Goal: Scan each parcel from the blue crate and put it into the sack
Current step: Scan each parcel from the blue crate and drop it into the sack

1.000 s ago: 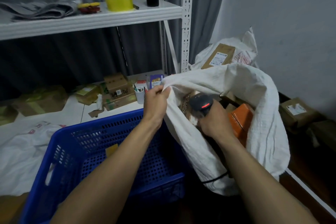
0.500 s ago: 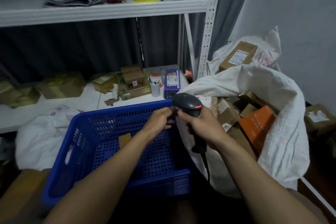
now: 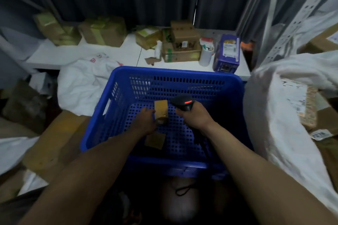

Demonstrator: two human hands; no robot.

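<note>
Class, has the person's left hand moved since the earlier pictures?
Yes. The left hand left the sack edge and went down into the blue crate, at a small brown parcel.

Left hand (image 3: 146, 120) seemingly grips parcel (image 3: 161, 109) (in crate (image 3: 173, 72)); right hand (image 3: 195, 117) holds scanner (image 3: 182, 103).

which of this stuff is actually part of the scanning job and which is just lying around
Part of the job: blue crate, small brown parcel at the left hand, flat parcel on the crate floor, scanner held in the right hand, white sack.

Lying about: purple box, white cup, cardboard boxes on the white shelf, crumpled white bag.
</note>
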